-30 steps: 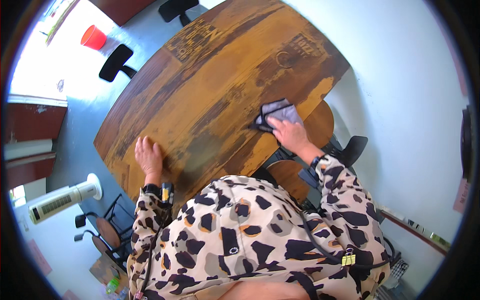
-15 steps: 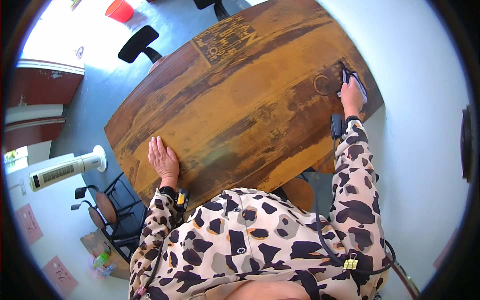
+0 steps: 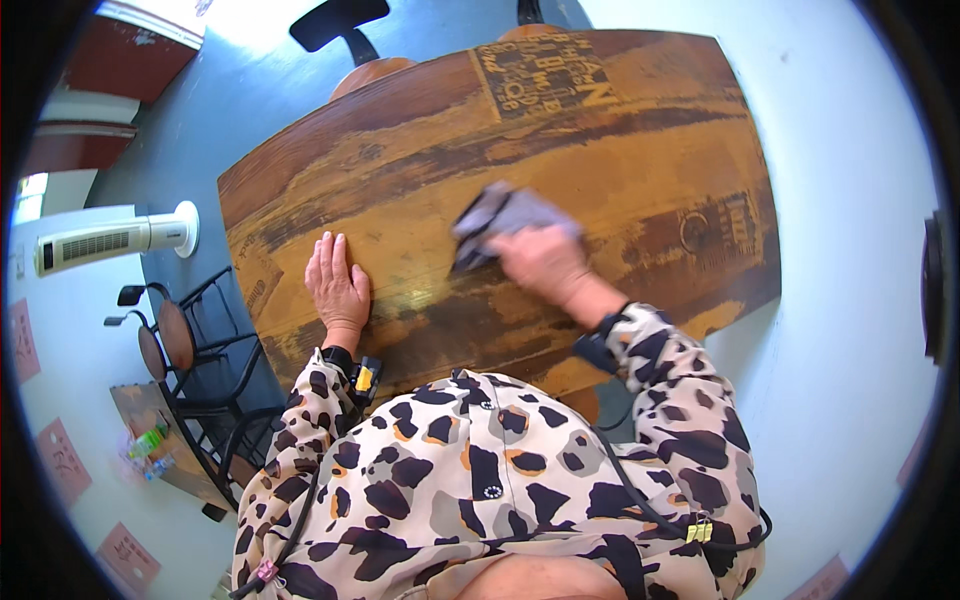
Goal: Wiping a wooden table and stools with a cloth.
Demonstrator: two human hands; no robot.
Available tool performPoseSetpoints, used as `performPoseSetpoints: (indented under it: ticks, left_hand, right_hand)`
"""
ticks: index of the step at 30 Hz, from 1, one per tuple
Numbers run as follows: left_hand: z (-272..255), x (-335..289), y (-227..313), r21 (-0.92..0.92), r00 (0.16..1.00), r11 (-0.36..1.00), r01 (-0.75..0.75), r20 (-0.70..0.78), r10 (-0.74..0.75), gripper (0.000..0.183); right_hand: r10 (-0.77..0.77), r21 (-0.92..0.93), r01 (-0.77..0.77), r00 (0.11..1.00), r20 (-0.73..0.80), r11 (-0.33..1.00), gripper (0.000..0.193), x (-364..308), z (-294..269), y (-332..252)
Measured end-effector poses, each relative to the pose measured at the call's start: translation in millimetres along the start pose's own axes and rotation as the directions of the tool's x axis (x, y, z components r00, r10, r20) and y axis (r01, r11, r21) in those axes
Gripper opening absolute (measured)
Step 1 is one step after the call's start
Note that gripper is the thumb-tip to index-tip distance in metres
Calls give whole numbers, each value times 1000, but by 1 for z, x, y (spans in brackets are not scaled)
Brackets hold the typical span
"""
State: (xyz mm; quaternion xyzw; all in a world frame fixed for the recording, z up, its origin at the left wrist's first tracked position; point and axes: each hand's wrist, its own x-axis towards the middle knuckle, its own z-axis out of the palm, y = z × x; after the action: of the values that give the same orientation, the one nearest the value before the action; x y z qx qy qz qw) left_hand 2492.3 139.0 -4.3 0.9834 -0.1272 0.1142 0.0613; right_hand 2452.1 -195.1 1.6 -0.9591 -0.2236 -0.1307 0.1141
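Observation:
A long wooden table (image 3: 420, 185) with brown and ochre streaks lies in front of me. My right hand (image 3: 543, 262) presses a grey cloth (image 3: 530, 210) with dark stripes onto the middle of the tabletop; hand and cloth are somewhat blurred. To the left, near the close edge, my left hand (image 3: 338, 285) rests flat on the wood, fingers stretched out and holding nothing. Both wrists carry dark bands with small devices.
Black chairs with round wooden parts (image 3: 177, 335) stand left of the table, by a white tower fan (image 3: 120, 240). More chairs (image 3: 345, 30) are beyond the far edge. A white wall (image 3: 850, 250) runs along the right. A small side table (image 3: 165, 440) holds bottles.
My right hand has swept the cloth from the table's right end leftward to its middle. My left hand stays flat on the table. The view has shifted, and the red bucket has left it.

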Motion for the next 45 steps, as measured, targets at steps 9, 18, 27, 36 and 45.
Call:
performPoseSetpoints:
  ticks: [9,18,27,36,45]
  left_hand:
    - [-5,4,8,-50,1000,999,-5,11,6,53]
    - [-7,6,6,-75,999,997,10,49,-6,55]
    - [-13,6,4,-50,999,998,38,40,-36,56]
    - [-8,8,10,-68,998,997,41,59,-37,56]
    - [-3,1,0,-82,999,996,31,-38,-34,55]
  right_hand:
    - [923,-133,-917,383,-35,375,42,64,-22,246]
    - [-92,186,89,996,9,978,15,173,60,3]
    - [827,-78,-827,545,136,557,43,133,-22,272]
    - [284,121,-290,957,64,949,26,194,66,55]
    - [257,85,-263,963,82,961,28,47,12,6]
